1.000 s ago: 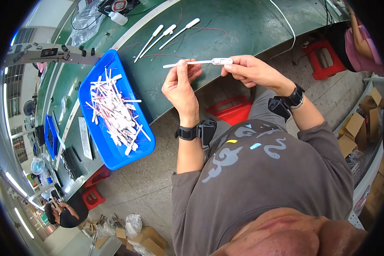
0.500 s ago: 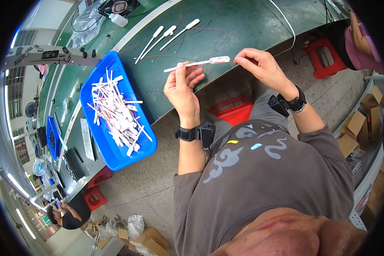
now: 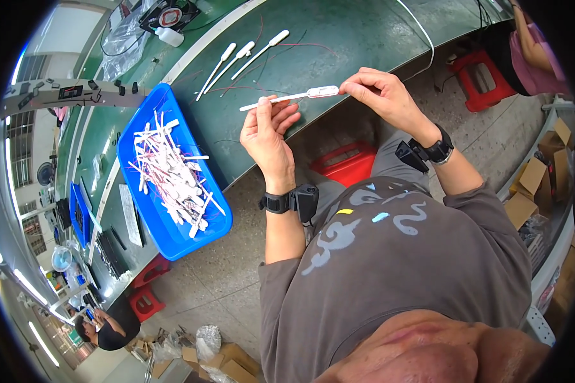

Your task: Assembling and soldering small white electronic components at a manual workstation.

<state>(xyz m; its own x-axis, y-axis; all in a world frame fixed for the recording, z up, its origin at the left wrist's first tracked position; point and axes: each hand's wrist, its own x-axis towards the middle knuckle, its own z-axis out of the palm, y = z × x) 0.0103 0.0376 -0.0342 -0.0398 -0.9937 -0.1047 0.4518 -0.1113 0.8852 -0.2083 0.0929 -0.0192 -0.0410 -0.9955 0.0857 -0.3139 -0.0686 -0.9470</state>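
My left hand (image 3: 268, 143) pinches a slim white plastic stick-shaped piece (image 3: 322, 92) between thumb and fingers, above the table's near edge. The piece has a thin shaft and a wider, hollow-looking head that points toward my right hand (image 3: 390, 99). That hand is closed in a pinch right at the tip of the head; anything between its fingers is too small to make out. Beyond my hands lie three similar white sticks (image 3: 241, 59) with thin red wires. To the left, a blue plastic bin (image 3: 222, 225) holds a heap of white sticks (image 3: 172, 172) and red wires.
The green table (image 3: 358, 32) runs across in front of me, with a white cable (image 3: 421, 25) at its far right. A small white bottle (image 3: 169, 36) and a fan (image 3: 172, 14) stand at the back left. Red stools (image 3: 482, 80) and cardboard boxes (image 3: 527, 182) are on the right; other people sit nearby.
My right fingers have closed in on the head of the white piece, where a small gap showed before. The view has shifted slightly; my left hand keeps its pinch.
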